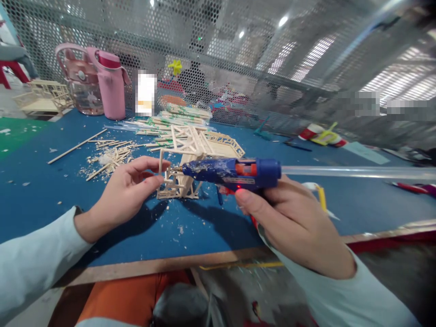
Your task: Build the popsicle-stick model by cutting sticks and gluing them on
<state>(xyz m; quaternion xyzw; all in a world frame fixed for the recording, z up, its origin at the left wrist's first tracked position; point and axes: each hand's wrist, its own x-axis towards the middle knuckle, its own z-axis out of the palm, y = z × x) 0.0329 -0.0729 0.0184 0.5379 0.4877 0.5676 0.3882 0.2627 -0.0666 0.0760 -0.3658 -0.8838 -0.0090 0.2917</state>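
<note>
A pink flask (113,93) stands beside a clear bottle (86,94).

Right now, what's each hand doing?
Left hand: closed, thumb and fingertips pinching the wooden-stick model.
Right hand: closed, holding the blue hot-glue gun.

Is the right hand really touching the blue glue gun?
Touching. The head view shows the right hand wrapped around the blue glue gun below its barrel, thumb against its near side.
</note>
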